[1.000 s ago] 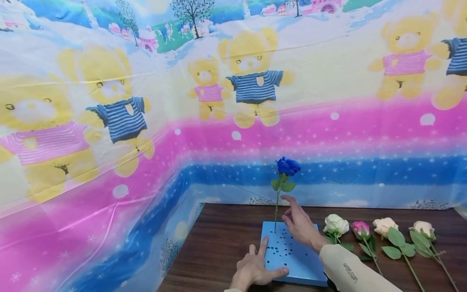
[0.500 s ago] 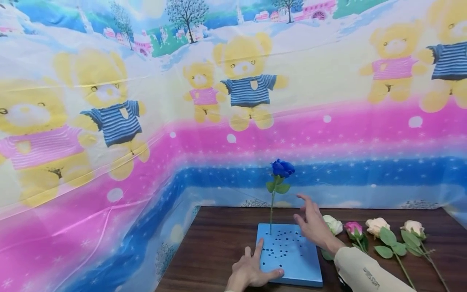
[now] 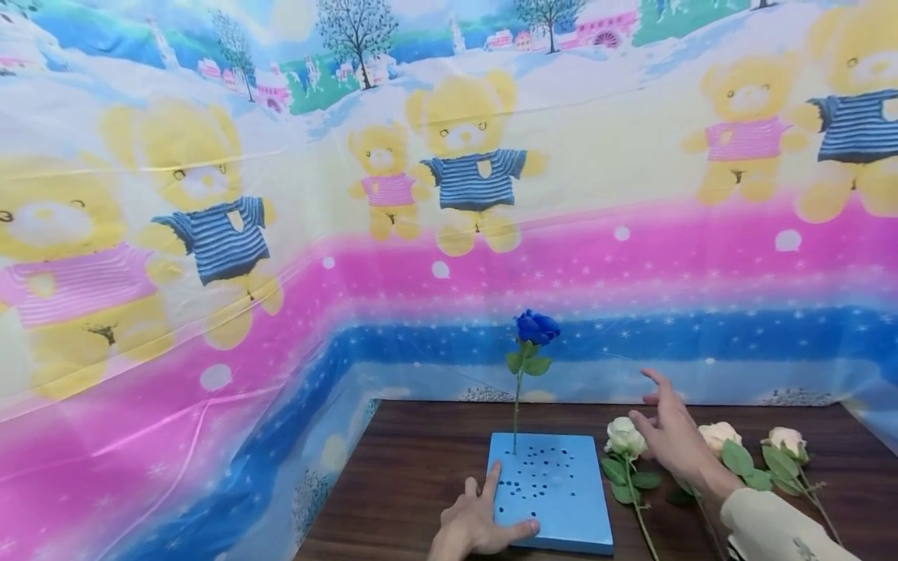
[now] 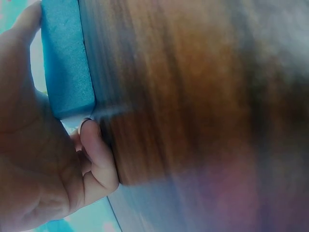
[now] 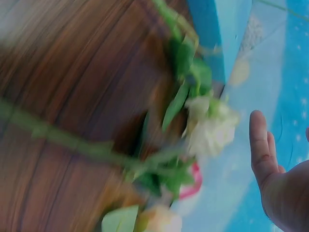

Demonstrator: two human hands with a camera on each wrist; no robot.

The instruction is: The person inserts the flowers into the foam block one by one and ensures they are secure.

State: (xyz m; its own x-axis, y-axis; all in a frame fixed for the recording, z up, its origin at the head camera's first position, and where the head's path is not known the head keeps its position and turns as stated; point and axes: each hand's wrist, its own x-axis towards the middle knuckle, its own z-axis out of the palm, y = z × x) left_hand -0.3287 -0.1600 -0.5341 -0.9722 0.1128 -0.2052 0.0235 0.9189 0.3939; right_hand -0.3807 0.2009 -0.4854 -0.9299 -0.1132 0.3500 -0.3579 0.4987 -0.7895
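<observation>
Block (image 3: 571,518), pale blue and dotted with small holes, lies on a dark wooden surface (image 3: 407,456) as a person's left hand (image 3: 477,522) rests at its near left corner. The thumb reaches across the top of the block and the index finger stretches forward along its left edge, the two spread wide apart; the left wrist view shows another finger bent beside the block.

A blue rose (image 3: 537,327) stands nearly upright, its stem meeting the block toward the far left corner. To the right of the block, the right hand (image 3: 677,444) hangs above a row of flowers, its fingers loosely spread, the index extended forward and the thumb held away from it. The forearm, in a pale sleeve (image 3: 779,526), slants in from the near right of the block.

Just right of the block lies a white rose (image 3: 626,439), its leafy stem running toward the person. Farther right of the block are a pink rose (image 5: 197,180), its bloom covered by the hand in the head view, a peach rose (image 3: 721,436) and a cream rose (image 3: 786,441). A backdrop (image 3: 596,257) printed with bears rises behind the block.
</observation>
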